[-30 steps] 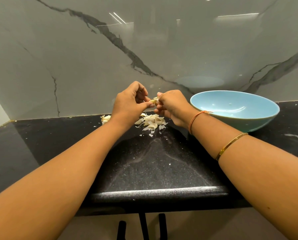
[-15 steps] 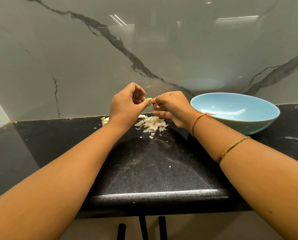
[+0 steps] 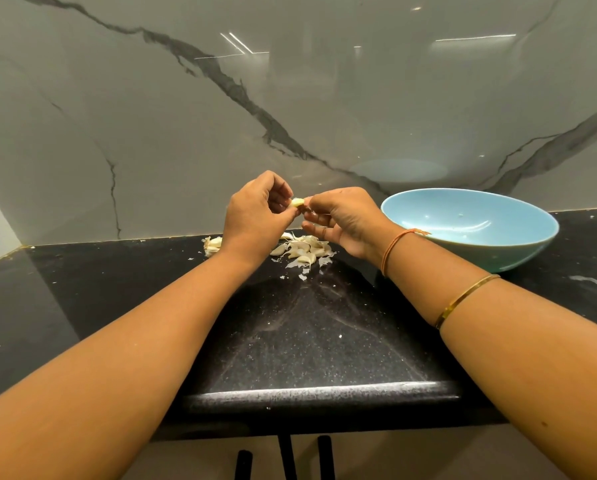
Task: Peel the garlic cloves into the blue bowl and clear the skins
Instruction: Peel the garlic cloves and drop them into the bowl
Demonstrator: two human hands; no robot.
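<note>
Both hands up above the garlic pile (image 3: pixel 302 250): left hand (image 3: pixel 255 216) and right hand (image 3: pixel 342 218) each pinch one garlic clove (image 3: pixel 296 203), left of the blue bowl (image 3: pixel 470 228) on the counter (image 3: pixel 310 327).

The left hand (image 3: pixel 255 213) and right hand (image 3: pixel 345 216) are bare, as are both arms up to the frame edge. The right wrist carries a thin orange thread band (image 3: pixel 392 249) — several strands, one short frayed end sticking out sideways. Higher up the right forearm sits a slim gold bangle (image 3: pixel 463 299) — plain, polished, narrow.
</note>
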